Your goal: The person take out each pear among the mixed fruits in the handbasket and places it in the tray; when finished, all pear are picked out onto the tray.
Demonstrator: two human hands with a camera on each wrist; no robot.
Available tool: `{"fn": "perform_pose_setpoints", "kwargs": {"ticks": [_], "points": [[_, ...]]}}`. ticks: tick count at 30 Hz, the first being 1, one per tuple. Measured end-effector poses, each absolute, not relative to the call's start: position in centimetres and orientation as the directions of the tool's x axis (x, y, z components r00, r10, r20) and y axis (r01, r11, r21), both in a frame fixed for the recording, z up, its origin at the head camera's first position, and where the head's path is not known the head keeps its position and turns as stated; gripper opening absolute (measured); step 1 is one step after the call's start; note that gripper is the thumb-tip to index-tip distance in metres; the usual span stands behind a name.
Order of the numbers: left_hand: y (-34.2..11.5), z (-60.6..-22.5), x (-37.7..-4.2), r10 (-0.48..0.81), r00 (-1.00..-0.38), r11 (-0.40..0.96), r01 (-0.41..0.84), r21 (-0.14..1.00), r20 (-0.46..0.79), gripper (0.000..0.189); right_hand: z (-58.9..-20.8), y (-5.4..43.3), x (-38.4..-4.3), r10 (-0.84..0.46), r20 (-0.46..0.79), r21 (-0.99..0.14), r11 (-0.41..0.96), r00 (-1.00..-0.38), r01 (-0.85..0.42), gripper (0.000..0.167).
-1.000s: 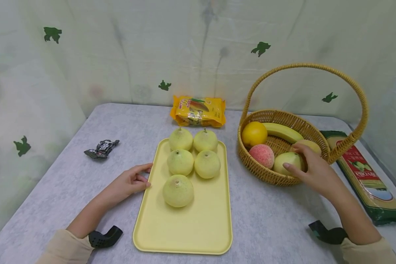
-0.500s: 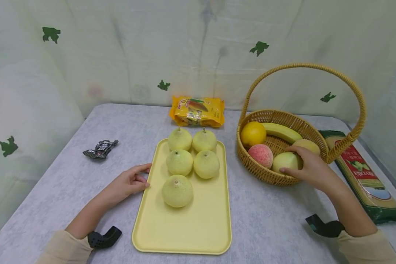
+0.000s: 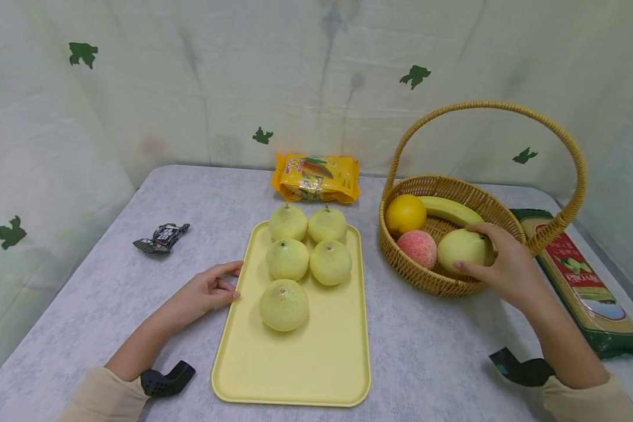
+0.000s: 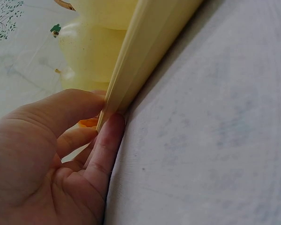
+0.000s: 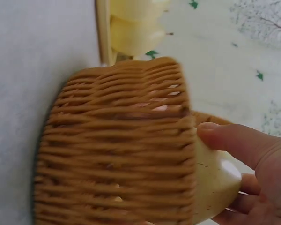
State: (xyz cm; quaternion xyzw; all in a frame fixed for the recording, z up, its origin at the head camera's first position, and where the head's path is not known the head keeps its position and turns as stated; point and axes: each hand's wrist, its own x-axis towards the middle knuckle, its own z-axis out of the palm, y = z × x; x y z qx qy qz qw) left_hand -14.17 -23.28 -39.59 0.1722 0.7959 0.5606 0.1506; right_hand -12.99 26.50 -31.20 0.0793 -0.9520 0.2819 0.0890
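Note:
My right hand (image 3: 511,264) grips a pale yellow-green fruit like a small melon (image 3: 461,252), thumb on the near side and fingers over the far side. The melon is raised a little in the wicker basket (image 3: 432,286); in the right wrist view its lower part is behind the basket's wall (image 5: 117,154). My left hand (image 3: 206,293) pinches the left rim of a yellow tray (image 3: 295,375), as the left wrist view shows with the tray's edge (image 4: 145,56) between thumb and fingers. Several similar melons (image 3: 285,305) stand on the tray.
An orange (image 3: 405,214), a banana (image 3: 451,210) and a pink peach (image 3: 418,248) lie in the basket, under its tall handle (image 3: 485,105). A yellow packet (image 3: 316,177) is behind the tray, a black wrapped candy (image 3: 162,238) at left, a green-and-red bag (image 3: 585,281) at right.
My right hand has closed round the melon and lifted it slightly, so it now covers the yellowish fruit behind it. The left hand and tray have stayed in place.

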Motion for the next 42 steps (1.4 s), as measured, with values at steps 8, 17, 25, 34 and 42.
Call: {"fn": "perform_pose_setpoints", "kwargs": {"ticks": [8,17,25,34,42], "points": [[-23.3,-39.8,-14.3,0.434,-0.899,0.335,0.095,0.937,-0.064,0.061,-29.0,22.8,-11.4,-0.222,0.424,-0.539,0.717,-0.878,-0.442,0.064],[-23.1,-39.5,-14.3,0.437,-0.898,0.323,0.094,0.942,-0.060,0.061,-30.8,16.7,-10.2,-0.519,0.418,-0.528,0.529,-0.745,-0.665,0.064],[-23.0,-39.5,-14.3,0.438,-0.897,0.331,0.098,0.939,-0.061,0.061,-34.1,13.4,-10.3,-0.603,0.315,-0.548,0.516,-0.733,-0.659,0.061],[-23.1,-39.4,-14.1,0.427,-0.902,0.337,0.086,0.937,-0.071,0.061,-35.2,11.4,-10.4,-0.616,0.267,-0.599,0.497,-0.741,-0.628,0.063],[-23.0,-39.4,-14.1,0.434,-0.899,0.335,0.098,0.937,-0.061,0.061,-34.8,11.5,-10.0,-0.572,0.210,-0.642,0.531,-0.793,-0.553,0.065]]}}
